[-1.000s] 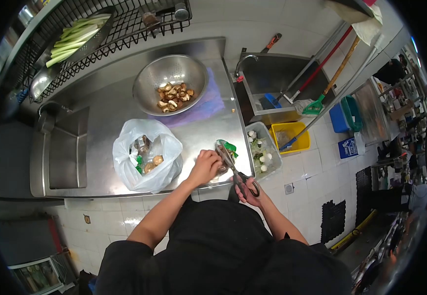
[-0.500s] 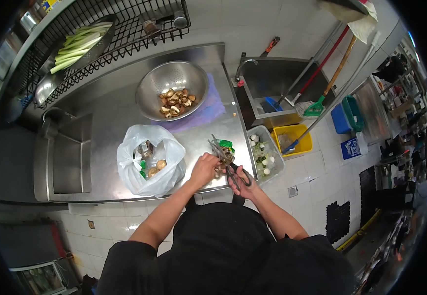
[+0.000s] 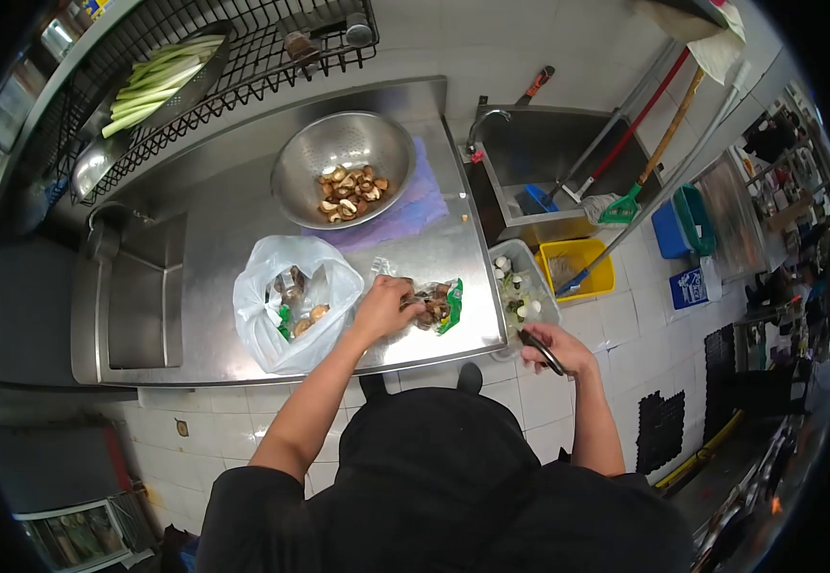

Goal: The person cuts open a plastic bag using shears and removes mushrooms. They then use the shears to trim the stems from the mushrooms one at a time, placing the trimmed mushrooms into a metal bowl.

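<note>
My left hand (image 3: 388,307) is closed on the left end of a clear and green mushroom package (image 3: 439,306) lying on the steel counter. Off the counter's right corner, my right hand (image 3: 556,350) holds black-handled scissors (image 3: 542,352), their blades mostly hidden. A white plastic bag (image 3: 286,258) stands open left of my left hand, with mushrooms (image 3: 312,320) and a green wrapper inside. Behind it, a steel colander (image 3: 298,158) holds brown mushroom pieces (image 3: 353,191) and rests partly on a purple sheet (image 3: 420,205).
A basin (image 3: 152,296) is at the left end. Beyond the counter's right edge are a clear tub (image 3: 544,310) of white and green pieces, a yellow tub (image 3: 601,277), and a sink (image 3: 520,148) with long-handled tools. A wire rack (image 3: 253,76) holds a tray of green stalks (image 3: 162,81).
My right hand has moved right with the scissors, away from the package. My left hand has shifted slightly left, and the package now lies flatter, with its green end exposed.
</note>
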A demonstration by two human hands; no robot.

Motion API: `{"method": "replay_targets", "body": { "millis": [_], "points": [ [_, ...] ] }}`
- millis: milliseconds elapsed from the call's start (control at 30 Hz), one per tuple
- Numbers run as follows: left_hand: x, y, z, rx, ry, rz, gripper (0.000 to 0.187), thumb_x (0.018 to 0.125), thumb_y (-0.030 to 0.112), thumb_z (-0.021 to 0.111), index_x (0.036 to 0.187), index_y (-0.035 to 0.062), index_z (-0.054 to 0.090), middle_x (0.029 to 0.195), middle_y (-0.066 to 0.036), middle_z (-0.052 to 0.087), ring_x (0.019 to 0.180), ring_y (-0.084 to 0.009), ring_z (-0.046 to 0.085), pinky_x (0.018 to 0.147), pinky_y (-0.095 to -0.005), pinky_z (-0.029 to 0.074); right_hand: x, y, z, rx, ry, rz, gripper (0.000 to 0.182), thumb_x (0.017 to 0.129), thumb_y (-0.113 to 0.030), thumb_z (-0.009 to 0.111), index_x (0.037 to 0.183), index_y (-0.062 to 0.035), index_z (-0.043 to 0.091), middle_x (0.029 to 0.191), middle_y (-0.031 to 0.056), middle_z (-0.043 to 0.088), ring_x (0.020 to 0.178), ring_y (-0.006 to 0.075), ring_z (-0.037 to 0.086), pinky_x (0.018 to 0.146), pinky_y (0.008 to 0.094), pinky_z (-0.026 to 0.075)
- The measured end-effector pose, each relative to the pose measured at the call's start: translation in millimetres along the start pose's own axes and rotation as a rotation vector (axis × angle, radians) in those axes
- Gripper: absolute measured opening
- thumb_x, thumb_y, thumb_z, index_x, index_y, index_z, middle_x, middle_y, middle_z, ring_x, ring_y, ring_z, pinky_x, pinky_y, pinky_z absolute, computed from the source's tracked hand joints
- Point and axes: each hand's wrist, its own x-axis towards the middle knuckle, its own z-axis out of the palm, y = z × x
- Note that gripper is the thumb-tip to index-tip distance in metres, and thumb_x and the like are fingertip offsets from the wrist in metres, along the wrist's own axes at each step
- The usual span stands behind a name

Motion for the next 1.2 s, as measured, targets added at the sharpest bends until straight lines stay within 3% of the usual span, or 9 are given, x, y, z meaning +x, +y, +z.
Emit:
{"method": "replay_targets", "body": {
  "millis": [33,167,233,400,567,833,1000,1100,1200],
  "points": [
    [0,10,-4,0.014,-0.025,-0.075,0.02,0.08,0.022,0.074,0.087,0.0044,0.068,0.096,-0.01,0.068,0.099,-0.0348,0.057,0.087,-0.0423,0.048,7,-5,9,0.003,0.003,0.002,0.058,0.08,-0.033,0.085,0.12,-0.0015,0.057,0.081,0.0033,0.065,0.066,0.0116,0.064,0.054,0.027,0.051],
    [6,19,16,0.1,0.076,-0.089,0.022,0.079,0.023,0.073,0.089,0.0038,0.068,0.094,-0.011,0.066,0.098,-0.0367,0.058,0.084,-0.0433,0.049,74,-8,55,-0.504,0.514,-0.398,0.071,0.07,-0.034,0.09,0.121,-0.0041,0.052,0.096,0.0114,0.068,0.086,0.0242,0.066,0.077,0.0382,0.054],
    [7,24,21,0.063,0.16,-0.141,0.016,0.08,0.017,0.069,0.088,0.0038,0.067,0.093,-0.013,0.065,0.096,-0.0378,0.06,0.081,-0.0453,0.05,107,-25,89,-0.518,0.583,-0.286,0.07,0.067,-0.031,0.09,0.12,-0.0054,0.051,0.103,0.0178,0.067,0.092,0.0315,0.067,0.078,0.0409,0.053],
    [8,22,25,0.0,0.292,-0.142,0.01,0.081,0.011,0.065,0.084,0.002,0.063,0.091,-0.015,0.063,0.087,-0.0388,0.062,0.074,-0.0481,0.052,163,-32,131,-0.765,0.752,-0.414,0.048,0.071,-0.009,0.074,0.112,-0.0048,0.05,0.096,0.0238,0.064,0.087,0.0452,0.065,0.075,0.0508,0.052],
    [4,21,18,0.122,0.386,-0.103,0.009,0.081,0.009,0.063,0.082,0.0004,0.06,0.084,-0.018,0.06,0.077,-0.0405,0.063,0.069,-0.0494,0.052,174,-47,122,-0.726,0.86,-0.361,0.048,0.071,-0.008,0.072,0.113,-0.0046,0.051,0.09,0.024,0.068,0.085,0.0454,0.066,0.075,0.0519,0.052],
    [14,-24,-14,0.245,0.274,-0.355,0.011,0.082,0.008,0.062,0.089,-0.0004,0.061,0.094,-0.023,0.066,0.083,-0.0422,0.066,0.073,-0.0516,0.055,143,-41,106,-0.668,0.796,-0.299,0.043,0.072,-0.003,0.07,0.111,-0.0068,0.054,0.088,0.0272,0.068,0.086,0.0464,0.066,0.077,0.0523,0.052],
    [9,-50,-25,0.211,0.257,-0.35,0.011,0.083,0.004,0.056,0.088,0.0011,0.065,0.093,-0.023,0.068,0.084,-0.0429,0.067,0.076,-0.0515,0.054,134,-13,89,-0.497,0.85,-0.374,0.033,0.071,0.005,0.067,0.101,-0.0006,0.057,0.078,0.0178,0.067,0.077,0.0344,0.069,0.071,0.0395,0.053],
    [7,-66,-30,0.172,0.257,-0.376,0.01,0.083,0.004,0.057,0.084,0.0006,0.065,0.09,-0.024,0.068,0.083,-0.0431,0.066,0.076,-0.0519,0.053,122,-16,86,-0.379,0.875,-0.29,0.034,0.07,0.003,0.067,0.102,-0.0014,0.057,0.083,0.0208,0.068,0.083,0.0404,0.068,0.076,0.0437,0.053],
    [5,-76,-37,0.155,0.254,-0.338,0.007,0.082,0.003,0.059,0.082,0.0001,0.066,0.086,-0.024,0.068,0.082,-0.0428,0.066,0.075,-0.0518,0.052,130,4,73,-0.338,0.905,-0.329,0.032,0.071,0.005,0.066,0.101,-0.0012,0.058,0.079,0.0178,0.066,0.076,0.0331,0.068,0.072,0.0394,0.052]
  ]
}}
